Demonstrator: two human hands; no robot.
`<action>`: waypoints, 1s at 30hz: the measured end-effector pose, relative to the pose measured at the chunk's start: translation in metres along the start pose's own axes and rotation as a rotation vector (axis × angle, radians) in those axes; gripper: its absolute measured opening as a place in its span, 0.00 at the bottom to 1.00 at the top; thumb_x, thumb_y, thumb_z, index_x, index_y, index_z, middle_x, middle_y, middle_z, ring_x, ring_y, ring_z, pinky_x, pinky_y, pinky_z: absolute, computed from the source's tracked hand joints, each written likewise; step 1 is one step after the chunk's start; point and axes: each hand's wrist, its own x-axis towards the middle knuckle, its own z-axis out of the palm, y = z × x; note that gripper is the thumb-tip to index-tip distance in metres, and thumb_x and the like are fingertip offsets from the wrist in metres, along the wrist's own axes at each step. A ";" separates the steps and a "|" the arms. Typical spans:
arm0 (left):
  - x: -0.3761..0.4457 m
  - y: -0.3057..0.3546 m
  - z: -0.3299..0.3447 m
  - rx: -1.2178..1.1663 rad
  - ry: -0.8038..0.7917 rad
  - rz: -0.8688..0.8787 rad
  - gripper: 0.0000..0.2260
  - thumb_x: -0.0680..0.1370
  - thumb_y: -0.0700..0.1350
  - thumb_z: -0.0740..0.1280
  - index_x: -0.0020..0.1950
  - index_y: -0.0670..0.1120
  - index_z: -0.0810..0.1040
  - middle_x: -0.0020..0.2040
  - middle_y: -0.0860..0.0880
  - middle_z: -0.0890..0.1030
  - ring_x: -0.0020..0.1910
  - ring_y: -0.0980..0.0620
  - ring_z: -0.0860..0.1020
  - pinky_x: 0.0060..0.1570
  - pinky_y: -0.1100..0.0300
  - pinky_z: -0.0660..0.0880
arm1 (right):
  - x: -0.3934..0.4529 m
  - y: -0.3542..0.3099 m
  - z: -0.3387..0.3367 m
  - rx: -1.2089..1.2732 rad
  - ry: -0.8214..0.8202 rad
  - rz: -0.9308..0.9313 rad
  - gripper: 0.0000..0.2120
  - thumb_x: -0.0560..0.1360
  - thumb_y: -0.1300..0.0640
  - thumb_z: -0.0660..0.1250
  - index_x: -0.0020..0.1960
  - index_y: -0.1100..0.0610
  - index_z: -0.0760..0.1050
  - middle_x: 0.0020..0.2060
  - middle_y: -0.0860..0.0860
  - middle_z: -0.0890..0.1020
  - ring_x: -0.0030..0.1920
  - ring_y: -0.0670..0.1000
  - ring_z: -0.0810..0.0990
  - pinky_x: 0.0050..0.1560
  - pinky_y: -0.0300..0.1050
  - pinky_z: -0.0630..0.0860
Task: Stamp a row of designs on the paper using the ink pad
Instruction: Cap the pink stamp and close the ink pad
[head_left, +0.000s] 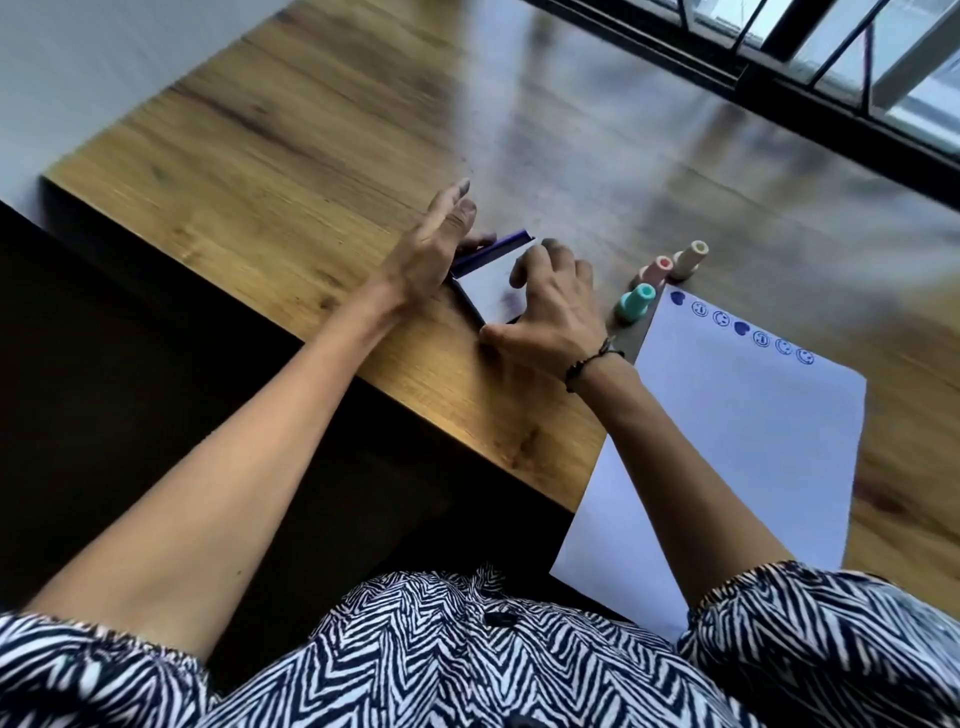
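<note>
While the smooth white paper (737, 447) is lying flat on the wood-grain table (291, 156) with a row of blue prints along its far edge, the right hand (545, 312) is resting curled fingers on the flat rectangular ink pad (488, 283). The left hand (431, 249) is touching its purple edge, fingers spread. Three rounded stamps (636, 301) are standing beyond.

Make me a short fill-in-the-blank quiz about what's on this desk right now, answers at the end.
1. The white paper sheet carries a row of ___ blue stamped designs.
2. The stamper nearest the person has a ___ body.
3. Both hands, left hand and right hand, are on the flat ___ ink pad case.

Answers: seven; teal; purple-edged
</note>
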 end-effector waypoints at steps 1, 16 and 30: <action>0.000 0.001 0.000 -0.005 -0.002 -0.007 0.21 0.81 0.48 0.48 0.73 0.43 0.52 0.66 0.37 0.71 0.58 0.53 0.74 0.44 0.85 0.65 | 0.001 -0.001 0.000 -0.005 -0.003 0.003 0.24 0.62 0.51 0.72 0.53 0.58 0.67 0.63 0.57 0.68 0.60 0.61 0.66 0.57 0.51 0.68; 0.003 0.002 -0.001 0.078 0.030 -0.018 0.21 0.81 0.50 0.51 0.72 0.46 0.54 0.60 0.40 0.78 0.58 0.52 0.75 0.52 0.75 0.67 | 0.013 -0.015 -0.008 0.006 -0.109 0.031 0.34 0.64 0.50 0.74 0.63 0.55 0.62 0.70 0.58 0.64 0.68 0.61 0.62 0.68 0.56 0.65; -0.019 0.057 0.105 -0.036 -0.083 0.238 0.16 0.76 0.48 0.54 0.56 0.41 0.75 0.50 0.42 0.81 0.49 0.48 0.78 0.55 0.56 0.73 | -0.116 0.128 -0.026 -0.118 0.270 0.515 0.22 0.75 0.52 0.63 0.66 0.60 0.66 0.71 0.60 0.65 0.71 0.60 0.61 0.72 0.56 0.56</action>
